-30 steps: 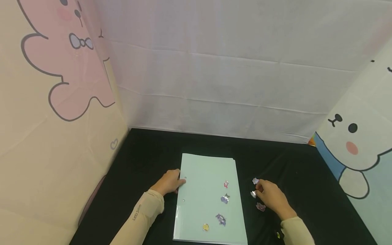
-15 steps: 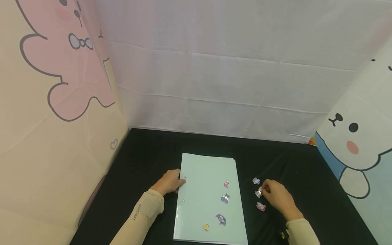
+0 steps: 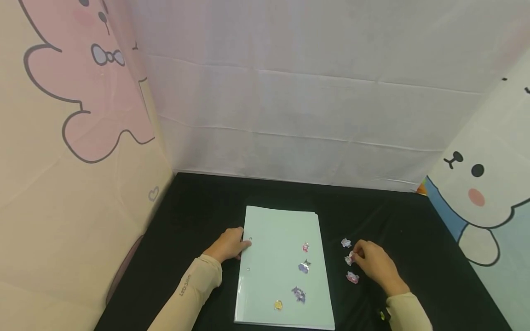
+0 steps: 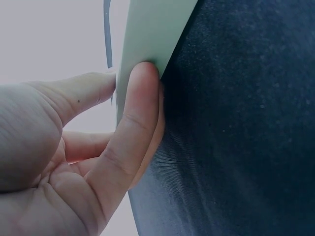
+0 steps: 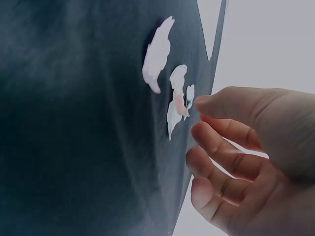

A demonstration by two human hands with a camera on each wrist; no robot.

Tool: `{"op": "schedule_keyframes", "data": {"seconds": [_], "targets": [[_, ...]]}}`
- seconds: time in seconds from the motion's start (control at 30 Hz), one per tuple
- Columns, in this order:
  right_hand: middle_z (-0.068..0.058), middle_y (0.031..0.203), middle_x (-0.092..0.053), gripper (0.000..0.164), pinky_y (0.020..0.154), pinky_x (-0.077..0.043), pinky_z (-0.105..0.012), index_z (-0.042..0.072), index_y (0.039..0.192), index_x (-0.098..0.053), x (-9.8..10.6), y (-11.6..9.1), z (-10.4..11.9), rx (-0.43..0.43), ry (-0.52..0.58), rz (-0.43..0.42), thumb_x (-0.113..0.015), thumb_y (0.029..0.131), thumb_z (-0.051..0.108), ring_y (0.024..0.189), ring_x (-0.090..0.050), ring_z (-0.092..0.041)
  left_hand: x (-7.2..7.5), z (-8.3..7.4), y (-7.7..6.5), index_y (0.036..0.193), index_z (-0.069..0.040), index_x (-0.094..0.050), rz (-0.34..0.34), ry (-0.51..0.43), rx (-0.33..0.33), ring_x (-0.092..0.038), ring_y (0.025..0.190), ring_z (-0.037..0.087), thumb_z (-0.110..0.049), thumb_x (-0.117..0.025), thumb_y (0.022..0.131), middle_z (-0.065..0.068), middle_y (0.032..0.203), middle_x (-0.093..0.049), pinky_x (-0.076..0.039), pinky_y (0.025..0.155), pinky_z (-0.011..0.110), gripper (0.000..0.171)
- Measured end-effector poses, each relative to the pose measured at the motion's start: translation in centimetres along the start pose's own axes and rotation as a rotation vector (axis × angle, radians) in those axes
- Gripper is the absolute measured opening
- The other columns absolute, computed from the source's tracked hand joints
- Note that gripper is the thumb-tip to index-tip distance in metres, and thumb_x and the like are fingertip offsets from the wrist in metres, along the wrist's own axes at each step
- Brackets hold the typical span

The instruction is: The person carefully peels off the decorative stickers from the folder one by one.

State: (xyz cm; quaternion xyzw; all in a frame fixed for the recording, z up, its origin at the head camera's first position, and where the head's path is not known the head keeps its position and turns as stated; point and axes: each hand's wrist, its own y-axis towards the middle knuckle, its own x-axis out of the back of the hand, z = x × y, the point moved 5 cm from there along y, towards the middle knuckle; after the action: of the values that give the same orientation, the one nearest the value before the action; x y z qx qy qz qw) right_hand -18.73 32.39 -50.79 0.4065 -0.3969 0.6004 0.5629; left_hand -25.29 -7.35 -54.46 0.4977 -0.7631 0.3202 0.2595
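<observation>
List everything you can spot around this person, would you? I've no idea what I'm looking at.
Folder-like pad: 1, pale green, on the table
Shiny pieces on the pad: 4, pinkish, silvery-purple, purple, yellow
Loose shiny pieces: 3, whitish to pink, right of the pad
Tiny object: 1, yellow-green, beside the right cuff; unidentifiable
Table cover: 1, black, under everything
Back sheet: 1, whitish, behind the table
Cartoon figures: 2, pink on the left wall, white on the right
Heart outline: 1, grey, left wall
Sleeves: 2, cream, on both arms
Left hand: 1, gripping the pad's left edge
Right hand: 1, fingertips at the middle loose piece
</observation>
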Motion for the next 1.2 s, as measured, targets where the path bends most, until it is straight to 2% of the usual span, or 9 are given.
{"op": "schedule_keyframes", "data": {"seconds": [0.2, 0.4, 0.8, 1.03, 1.2], "targets": [[-0.002, 0.085, -0.060, 0.009, 0.063, -0.049, -0.042, 0.009, 0.093, -0.065, -0.3, 0.3, 0.9, 0.018, 0.009, -0.001, -0.072, 0.088, 0.008, 0.074, -0.056, -0.018, 0.1, 0.1, 0.0, 0.100, 0.000, -0.058, 0.000, 0.000, 0.006, -0.057, 0.053, 0.016, -0.017, -0.070, 0.096, 0.006, 0.068, -0.055, -0.047, 0.056, 0.031, 0.021], [-0.002, 0.087, -0.061, 0.010, 0.064, -0.049, -0.041, 0.008, 0.095, -0.065, -1.1, 0.8, 2.2, 0.031, 0.019, 0.008, -0.073, 0.089, 0.009, 0.073, -0.055, -0.017, 0.2, 0.0, -0.1, 0.101, 0.001, -0.058, 0.008, -0.001, 0.012, -0.058, 0.052, 0.016, -0.017, -0.069, 0.096, 0.006, 0.068, -0.055, -0.047, 0.056, 0.031, 0.021], [0.000, 0.088, -0.060, 0.010, 0.064, -0.049, -0.034, 0.009, 0.098, -0.068, -3.0, 3.5, 7.5, 0.125, 0.032, -0.007, -0.073, 0.090, 0.012, 0.073, -0.053, -0.014, 0.1, 0.0, -0.1, 0.100, 0.000, -0.058, 0.004, 0.005, 0.012, -0.058, 0.052, 0.016, -0.017, -0.069, 0.096, 0.006, 0.067, -0.055, -0.047, 0.055, 0.031, 0.021], [-0.001, 0.090, -0.061, 0.012, 0.071, -0.052, -0.036, 0.011, 0.096, -0.068, -4.0, 4.5, 10.0, 0.195, -0.002, -0.018, -0.077, 0.088, 0.013, 0.078, -0.056, -0.015, 0.1, -0.2, -0.2, 0.100, 0.001, -0.058, 0.001, 0.004, 0.009, -0.058, 0.052, 0.016, -0.016, -0.069, 0.096, 0.006, 0.067, -0.055, -0.047, 0.055, 0.030, 0.021], [0.000, 0.091, -0.062, 0.014, 0.074, -0.053, -0.038, 0.013, 0.095, -0.069, -4.4, 5.0, 11.1, 0.208, 0.001, 0.004, -0.079, 0.087, 0.015, 0.082, -0.059, -0.016, 0.3, -0.3, -0.2, 0.099, 0.001, -0.058, -0.003, 0.004, 0.005, -0.058, 0.051, 0.016, -0.016, -0.069, 0.096, 0.006, 0.066, -0.055, -0.047, 0.055, 0.030, 0.020]]}}
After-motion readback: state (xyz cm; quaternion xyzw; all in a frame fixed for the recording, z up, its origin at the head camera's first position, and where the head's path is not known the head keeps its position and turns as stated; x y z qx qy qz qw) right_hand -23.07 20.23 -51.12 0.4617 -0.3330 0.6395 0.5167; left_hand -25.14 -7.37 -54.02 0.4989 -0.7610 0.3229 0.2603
